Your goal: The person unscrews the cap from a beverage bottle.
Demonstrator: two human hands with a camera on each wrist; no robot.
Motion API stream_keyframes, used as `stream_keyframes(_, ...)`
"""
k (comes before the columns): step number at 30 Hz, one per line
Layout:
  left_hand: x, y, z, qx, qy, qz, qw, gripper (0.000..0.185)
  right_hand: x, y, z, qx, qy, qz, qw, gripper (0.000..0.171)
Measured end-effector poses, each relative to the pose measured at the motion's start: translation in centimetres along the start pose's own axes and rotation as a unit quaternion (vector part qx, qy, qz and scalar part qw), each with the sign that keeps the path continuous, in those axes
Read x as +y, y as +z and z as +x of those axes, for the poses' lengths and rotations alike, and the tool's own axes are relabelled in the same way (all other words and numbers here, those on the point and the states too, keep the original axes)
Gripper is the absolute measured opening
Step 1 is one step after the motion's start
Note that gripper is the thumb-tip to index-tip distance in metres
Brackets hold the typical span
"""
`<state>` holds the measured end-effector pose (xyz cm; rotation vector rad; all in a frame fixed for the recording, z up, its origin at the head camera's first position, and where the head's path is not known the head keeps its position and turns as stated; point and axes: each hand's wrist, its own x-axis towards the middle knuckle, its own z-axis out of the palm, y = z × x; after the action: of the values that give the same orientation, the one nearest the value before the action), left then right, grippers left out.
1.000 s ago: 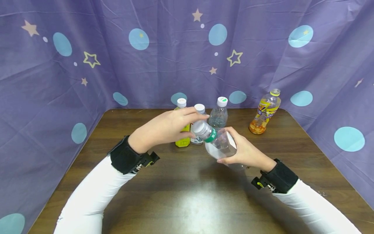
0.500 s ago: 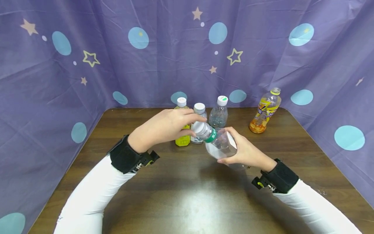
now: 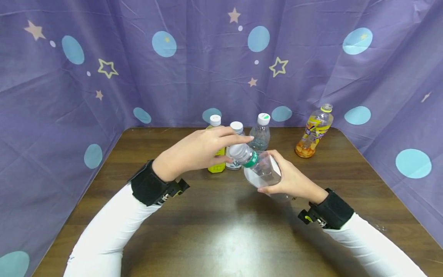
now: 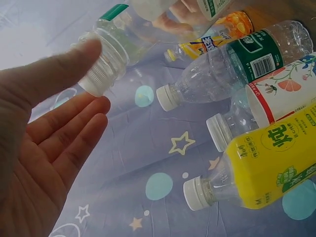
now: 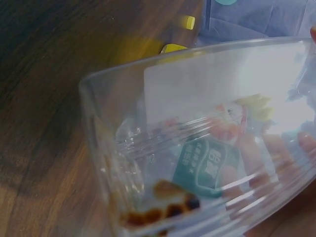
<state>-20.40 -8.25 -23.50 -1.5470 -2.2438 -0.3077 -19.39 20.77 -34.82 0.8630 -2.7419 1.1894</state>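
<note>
Standing at the back of the brown bench [image 3: 221, 238] are 4 bottles. Above the bench, the right hand [image 3: 290, 179] grips a tilted clear bottle [image 3: 259, 169]. The left hand [image 3: 197, 150] is loose, with its fingertips touching the white cap [image 3: 237, 151].

In the head view, the left hand [image 3: 197, 151] covers the yellow bottle's [image 3: 217, 164] body and most of the floral-label bottle [image 3: 236, 132] behind it. The held bottle's [image 3: 260, 169] base is hidden inside the right hand [image 3: 294, 181]. In the right wrist view, lower centre, its label [image 5: 210, 165] is blurred, the print unreadable.
</note>
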Motion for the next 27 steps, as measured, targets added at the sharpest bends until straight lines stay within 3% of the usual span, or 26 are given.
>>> stream_keyframes(7,-0.2,0.3,-0.1,0.027,0.025,0.015,0.9992,0.046,-0.1,-0.1,0.0,-0.004,0.009,0.009,1.0,0.09)
stream_keyframes(15,-0.2,0.1,-0.1,-0.008,-0.021,0.018,0.9996,0.045,-0.1,0.0,0.0,-0.007,0.008,0.012,1.0,0.09)
stream_keyframes(18,-0.1,-0.2,-0.2,0.004,-0.026,0.02,0.9995,0.045,-0.1,0.1,0.1,-0.005,0.002,0.01,1.0,0.09)
stream_keyframes(21,-0.3,-0.7,-0.6,0.086,-0.02,0.02,0.9959,0.045,-0.1,0.1,0.0,0.001,0.001,0.008,1.0,0.09)
stream_keyframes(23,-0.8,-1.3,-1.2,0.179,-0.027,0.018,0.9834,0.044,-0.1,0.1,0.0,0.005,0.001,0.01,1.0,0.09)
stream_keyframes(25,-1.6,-1.9,-1.9,0.288,-0.054,0.014,0.9561,0.043,-0.2,0.0,-0.1,0.006,0.003,0.011,1.0,0.089)
stream_keyframes(27,-2.8,-2.5,-2.9,0.376,-0.112,0.011,0.9197,0.043,-0.2,0.0,-0.1,0.005,0.003,0.011,1.0,0.09)
